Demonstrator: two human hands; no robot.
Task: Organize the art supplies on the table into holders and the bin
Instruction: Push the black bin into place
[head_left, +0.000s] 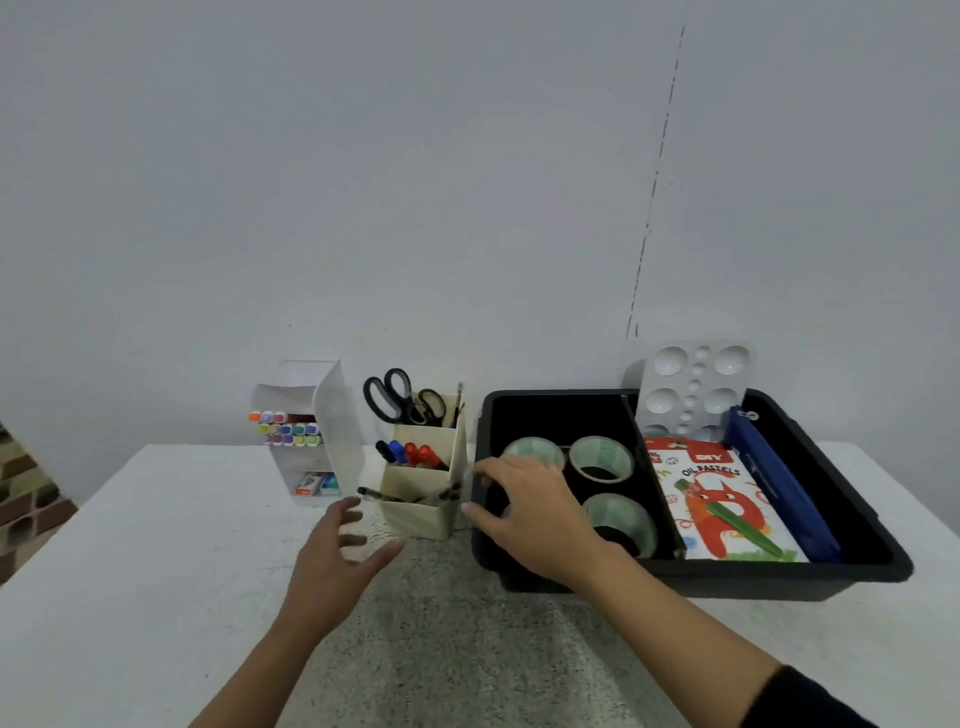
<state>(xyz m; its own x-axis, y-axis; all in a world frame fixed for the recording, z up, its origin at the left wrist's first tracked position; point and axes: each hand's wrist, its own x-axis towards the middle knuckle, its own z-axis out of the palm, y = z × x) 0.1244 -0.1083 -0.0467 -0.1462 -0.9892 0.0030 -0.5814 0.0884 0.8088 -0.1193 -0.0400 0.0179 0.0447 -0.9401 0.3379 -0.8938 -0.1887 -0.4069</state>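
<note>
Open counter (130, 545) lay under the left hand (332, 545), fingers spread wide, beside the pen holder (415, 514); the right hand (530, 519) touched the bin (727, 582) at its left rim, grip indeterminate.

Free table (130, 571) left, front; beige holder (421, 514) just beside bin (779, 577).

The flat white cardboard box with a red cat drawing (723, 506), lying in the black plastic bin (852, 566), reads "DIY" and "OIL PASTELS".
</note>
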